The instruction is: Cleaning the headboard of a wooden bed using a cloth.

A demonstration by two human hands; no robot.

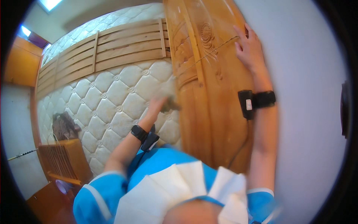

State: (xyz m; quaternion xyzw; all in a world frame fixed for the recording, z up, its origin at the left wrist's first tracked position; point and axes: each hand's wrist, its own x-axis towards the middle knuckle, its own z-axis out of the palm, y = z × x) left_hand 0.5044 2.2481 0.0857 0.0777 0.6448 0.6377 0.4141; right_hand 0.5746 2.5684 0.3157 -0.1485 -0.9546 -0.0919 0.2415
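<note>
My left hand (158,105), blurred by motion, is closed around a dark greenish-brown bundle (169,105). Blur hides whether that bundle is cloth or coiled cord. It hovers over the quilted mattress (123,92), close to the carved wooden headboard (226,112). My right hand (249,49) is at the headboard's outer edge, against the pale wall, with some fingers bent over the edge. A thin twisted cord (216,49) slants across the carved panel and ends between its thumb and index finger. Whether these fingers pinch the cord is unclear.
Slatted wooden bed boards (117,46) lie across the mattress. A dark cloth (65,126) rests near a wooden nightstand (65,154) at left. The wall (304,112) borders my right arm. A black device (246,104) with a cable (243,145) is strapped to my right forearm.
</note>
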